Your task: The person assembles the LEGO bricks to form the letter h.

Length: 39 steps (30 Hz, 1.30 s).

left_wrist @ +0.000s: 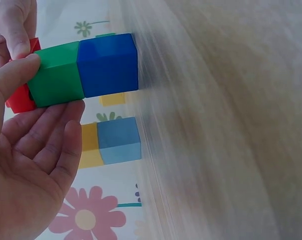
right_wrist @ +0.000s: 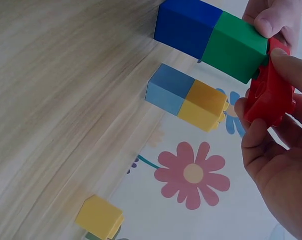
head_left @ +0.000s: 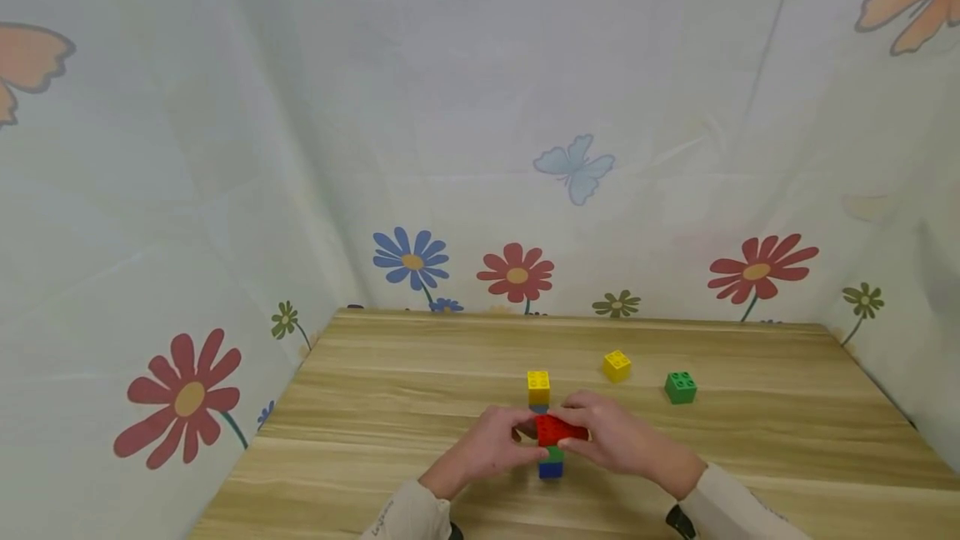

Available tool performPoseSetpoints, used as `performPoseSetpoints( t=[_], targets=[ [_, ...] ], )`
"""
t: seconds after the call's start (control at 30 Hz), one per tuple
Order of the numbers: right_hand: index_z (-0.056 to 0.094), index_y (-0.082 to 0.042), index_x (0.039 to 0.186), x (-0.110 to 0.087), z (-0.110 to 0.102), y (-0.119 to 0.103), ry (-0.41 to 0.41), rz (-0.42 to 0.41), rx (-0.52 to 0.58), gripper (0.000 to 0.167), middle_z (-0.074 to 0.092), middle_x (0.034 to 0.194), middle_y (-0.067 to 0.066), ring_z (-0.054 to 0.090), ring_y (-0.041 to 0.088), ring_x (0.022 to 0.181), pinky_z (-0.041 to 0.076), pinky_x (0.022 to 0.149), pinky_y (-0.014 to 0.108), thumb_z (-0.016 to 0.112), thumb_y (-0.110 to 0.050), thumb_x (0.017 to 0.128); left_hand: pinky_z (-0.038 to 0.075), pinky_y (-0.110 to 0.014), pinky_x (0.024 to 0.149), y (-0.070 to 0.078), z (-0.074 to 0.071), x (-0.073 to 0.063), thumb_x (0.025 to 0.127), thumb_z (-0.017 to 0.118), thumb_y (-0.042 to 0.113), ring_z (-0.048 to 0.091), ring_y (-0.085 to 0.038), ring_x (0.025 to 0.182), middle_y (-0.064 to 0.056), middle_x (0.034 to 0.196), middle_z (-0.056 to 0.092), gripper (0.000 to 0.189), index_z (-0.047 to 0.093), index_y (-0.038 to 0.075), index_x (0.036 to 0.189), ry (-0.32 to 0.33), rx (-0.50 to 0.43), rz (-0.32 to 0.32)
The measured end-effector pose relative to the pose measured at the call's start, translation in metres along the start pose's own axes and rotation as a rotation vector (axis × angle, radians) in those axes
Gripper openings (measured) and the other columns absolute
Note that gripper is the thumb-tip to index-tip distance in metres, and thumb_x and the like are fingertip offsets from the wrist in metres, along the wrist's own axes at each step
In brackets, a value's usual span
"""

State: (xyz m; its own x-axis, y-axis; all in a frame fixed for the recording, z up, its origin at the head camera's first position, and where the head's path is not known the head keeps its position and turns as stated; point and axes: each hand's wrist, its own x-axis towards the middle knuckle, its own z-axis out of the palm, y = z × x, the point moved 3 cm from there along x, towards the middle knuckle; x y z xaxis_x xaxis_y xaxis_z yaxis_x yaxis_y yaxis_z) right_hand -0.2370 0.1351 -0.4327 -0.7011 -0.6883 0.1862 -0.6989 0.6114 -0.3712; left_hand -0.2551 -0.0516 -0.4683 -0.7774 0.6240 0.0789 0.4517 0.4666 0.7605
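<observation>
A dark blue brick (left_wrist: 109,65) stands on the table with a green brick (left_wrist: 55,77) on top of it. Above the green one is a longer red brick (right_wrist: 271,95), which reaches out to the right past the stack. My right hand (head_left: 618,440) grips this red brick between thumb and fingers. Around the green brick, near its upper edge, my left hand (head_left: 491,444) has its thumb on one side and fingers on the other. Whether the red brick is fully seated on the green one, I cannot tell.
Just behind the hands stands a light blue brick (left_wrist: 119,140) topped by a yellow brick (head_left: 538,388). Farther back to the right sit a loose yellow brick (head_left: 617,366) and a loose green brick (head_left: 681,387). A flowered curtain (head_left: 465,107) hangs behind the wooden table (head_left: 420,357).
</observation>
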Motion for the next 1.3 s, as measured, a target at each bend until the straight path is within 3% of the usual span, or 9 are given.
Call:
performPoseSetpoints(
  t=[0.53, 0.77, 1.3],
  targets=[
    [0.062, -0.011, 0.126, -0.0034, 0.0001, -0.0040, -0.002, -0.029, -0.082, 0.043, 0.060, 0.109, -0.003, 0.052, 0.007, 0.092, 0.049, 0.079, 0.021, 0.066, -0.033, 0.089, 0.049, -0.019, 0.073, -0.0024, -0.0009, 0.0009, 0.083, 0.074, 0.029, 0.061, -0.002, 0.088, 0.016, 0.097, 0.065, 0.025, 0.066, 0.022, 0.106, 0.016, -0.009, -0.018],
    [0.063, -0.009, 0.124, -0.0035, 0.0013, -0.0008, 0.018, -0.034, -0.026, 0.042, 0.061, 0.109, -0.001, 0.053, 0.008, 0.092, 0.050, 0.077, 0.020, 0.068, -0.030, 0.088, 0.049, -0.020, 0.073, -0.0022, 0.0003, 0.0000, 0.084, 0.073, 0.027, 0.062, -0.003, 0.088, 0.014, 0.099, 0.066, 0.026, 0.066, 0.019, 0.107, 0.014, -0.013, 0.005],
    [0.065, -0.004, 0.120, -0.0023, 0.0002, -0.0017, 0.042, -0.038, -0.031, 0.041, 0.063, 0.108, 0.003, 0.057, 0.011, 0.092, 0.051, 0.076, 0.023, 0.070, -0.028, 0.086, 0.049, -0.021, 0.074, -0.0011, 0.0009, -0.0003, 0.084, 0.073, 0.027, 0.062, -0.002, 0.089, 0.013, 0.100, 0.067, 0.027, 0.065, 0.019, 0.108, 0.016, -0.036, 0.001]
  ],
)
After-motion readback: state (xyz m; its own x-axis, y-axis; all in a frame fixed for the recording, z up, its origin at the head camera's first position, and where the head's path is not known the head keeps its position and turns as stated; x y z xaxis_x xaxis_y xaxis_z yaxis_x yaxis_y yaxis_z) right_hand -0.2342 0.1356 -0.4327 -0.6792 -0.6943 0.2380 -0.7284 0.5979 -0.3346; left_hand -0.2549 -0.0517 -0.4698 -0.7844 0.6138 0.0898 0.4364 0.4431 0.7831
